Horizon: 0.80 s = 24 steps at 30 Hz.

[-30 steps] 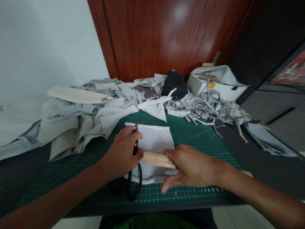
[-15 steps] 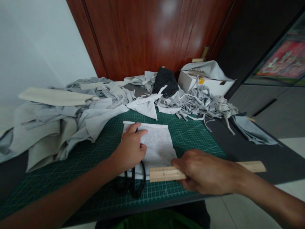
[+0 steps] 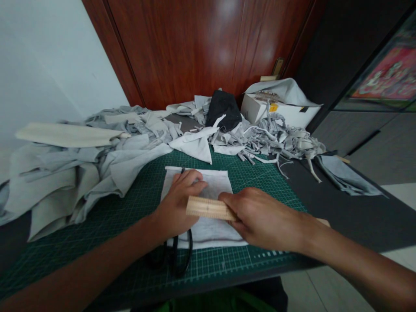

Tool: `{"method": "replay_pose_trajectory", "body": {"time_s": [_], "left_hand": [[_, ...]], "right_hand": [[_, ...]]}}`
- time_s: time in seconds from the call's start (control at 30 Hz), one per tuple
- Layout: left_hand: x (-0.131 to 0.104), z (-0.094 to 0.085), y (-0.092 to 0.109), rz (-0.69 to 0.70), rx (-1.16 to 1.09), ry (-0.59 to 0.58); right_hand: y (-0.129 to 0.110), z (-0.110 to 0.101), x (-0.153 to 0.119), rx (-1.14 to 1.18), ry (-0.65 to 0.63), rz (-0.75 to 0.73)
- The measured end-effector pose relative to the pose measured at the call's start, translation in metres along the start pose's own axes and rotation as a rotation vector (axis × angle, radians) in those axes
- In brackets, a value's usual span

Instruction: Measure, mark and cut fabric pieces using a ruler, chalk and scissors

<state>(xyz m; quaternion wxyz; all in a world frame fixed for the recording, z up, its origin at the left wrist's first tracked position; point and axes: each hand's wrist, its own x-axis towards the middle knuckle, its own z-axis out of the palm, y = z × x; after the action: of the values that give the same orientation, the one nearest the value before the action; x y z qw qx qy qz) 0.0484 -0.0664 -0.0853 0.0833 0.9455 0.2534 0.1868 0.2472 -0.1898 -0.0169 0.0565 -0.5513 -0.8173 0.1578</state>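
My left hand (image 3: 182, 199) lies over a pair of black-handled scissors (image 3: 190, 255) on a white piece of cloth (image 3: 214, 234), its fingers stretched out and apart. The handles stick out below the palm over the cloth's near edge. Most of the blades are hidden under the hand. In my right hand (image 3: 256, 214) is a wooden ruler (image 3: 208, 208), held slanted above the cloth with one end near my left hand. Its other end shows beyond my right wrist.
A green cutting mat (image 3: 214, 262) covers much of the dark table. Grey and cream fabric pieces (image 3: 94, 160) are heaped at left. Cut strips (image 3: 279, 134), a black cloth (image 3: 224, 110) and a white box (image 3: 282, 112) are at the back. Folded grey cloth (image 3: 349, 175) lies at right.
My right hand has carried the ruler left and away from me, over the cloth. My left hand's fingers have shifted slightly over the scissors. The view has moved a little.
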Motion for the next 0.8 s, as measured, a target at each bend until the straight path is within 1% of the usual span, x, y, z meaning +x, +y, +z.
{"method": "replay_pose_trajectory", "body": {"time_s": [0.07, 0.1, 0.17, 0.27, 0.4, 0.5, 0.6, 0.67, 0.8], "left_hand": [[0.006, -0.001, -0.004, 0.064, -0.081, -0.103], [0.01, -0.002, -0.005, 0.074, -0.095, -0.123], [0.017, -0.003, -0.007, 0.076, -0.088, -0.1], [0.028, -0.002, -0.004, 0.062, -0.047, -0.102], [0.042, 0.002, 0.005, -0.043, 0.066, -0.121], [0.051, 0.006, 0.013, -0.088, 0.077, -0.143], [0.057, 0.01, 0.018, -0.1, 0.075, -0.168], [0.058, 0.014, 0.017, -0.096, 0.088, -0.162], [0.056, 0.023, 0.011, -0.057, 0.134, -0.119]], "right_hand": [[-0.006, 0.014, 0.004, -0.047, -0.019, -0.075], [-0.009, 0.021, 0.004, -0.055, -0.04, -0.099], [-0.012, 0.033, 0.004, -0.051, -0.072, -0.113], [-0.014, 0.042, 0.0, -0.044, -0.068, -0.128], [-0.015, 0.044, -0.004, -0.07, -0.048, -0.153], [-0.015, 0.045, -0.006, -0.076, -0.062, -0.153], [-0.016, 0.046, -0.007, -0.051, -0.086, -0.181], [-0.017, 0.045, -0.007, -0.02, -0.102, -0.182], [-0.014, 0.033, -0.005, 0.046, -0.195, -0.163]]}}
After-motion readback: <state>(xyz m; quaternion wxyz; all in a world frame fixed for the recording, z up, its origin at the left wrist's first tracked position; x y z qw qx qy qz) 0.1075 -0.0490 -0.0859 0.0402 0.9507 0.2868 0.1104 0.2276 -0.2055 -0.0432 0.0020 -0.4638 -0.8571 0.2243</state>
